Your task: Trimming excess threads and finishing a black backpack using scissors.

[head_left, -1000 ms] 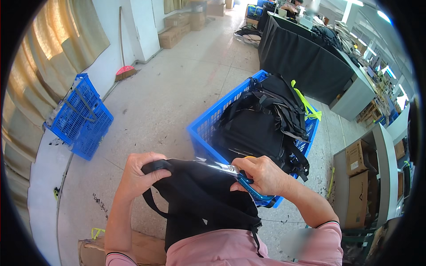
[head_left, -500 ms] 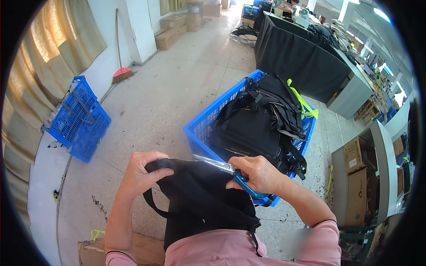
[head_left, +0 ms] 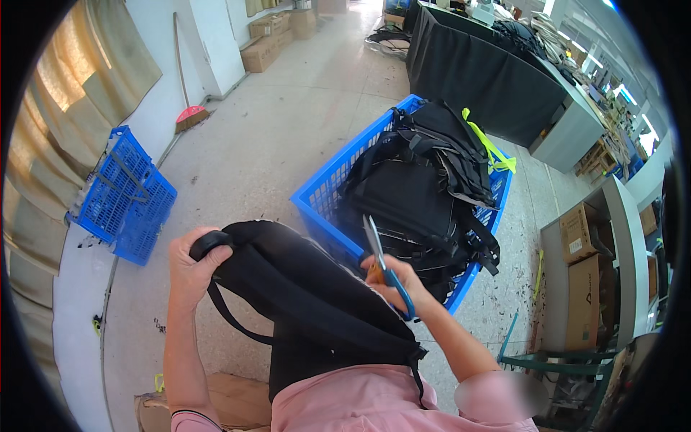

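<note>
In the head view, the left hand (head_left: 193,268) is closed round the black handle (head_left: 209,245) at the far left end of the black bag (head_left: 302,288), thumb pressed over it. From that grip the bag slopes down to the right across the front of the person's body, its near part against the pink shirt (head_left: 353,399). A thin strap (head_left: 229,315) loops below the left hand, along the bag's left side.

The right hand (head_left: 397,279) has its fingers wrapped round the scissors (head_left: 378,250), the blades rising out of the grip and pointing away from the person. It sits just beside the pale raw edge (head_left: 338,263) of the bag; whether it touches that edge, I cannot tell. The blades stand clear of the cloth, in front of the blue basket (head_left: 353,149). More black bags (head_left: 407,198) fill the basket, with a yellow strap (head_left: 493,150) at their far right.
</note>
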Tool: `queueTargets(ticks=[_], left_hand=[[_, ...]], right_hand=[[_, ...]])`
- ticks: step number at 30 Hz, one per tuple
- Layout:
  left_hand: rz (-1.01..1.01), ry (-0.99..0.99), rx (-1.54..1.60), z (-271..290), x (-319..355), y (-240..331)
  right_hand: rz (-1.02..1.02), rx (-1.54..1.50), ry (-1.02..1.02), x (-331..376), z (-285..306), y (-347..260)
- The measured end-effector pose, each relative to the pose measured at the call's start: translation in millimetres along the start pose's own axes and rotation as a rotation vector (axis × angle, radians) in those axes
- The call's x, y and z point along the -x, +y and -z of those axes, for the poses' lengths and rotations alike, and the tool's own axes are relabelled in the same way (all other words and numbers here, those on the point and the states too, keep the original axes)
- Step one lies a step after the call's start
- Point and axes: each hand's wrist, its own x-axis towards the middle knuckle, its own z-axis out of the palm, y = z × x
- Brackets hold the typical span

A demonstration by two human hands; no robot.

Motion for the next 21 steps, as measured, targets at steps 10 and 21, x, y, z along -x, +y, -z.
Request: queueTargets(ticks=[10, 21], left_hand=[[-0.104, 0.082, -0.072, 0.9, 0.0, -20.5], [-0.126, 0.067, -0.081, -12.8, 6.3, -5.5]], right_hand=[[-0.053, -0.075, 0.017, 28.4, -12.9, -16.0], [0.200, 0.655, -0.029, -3.3, -1.7, -91.4]])
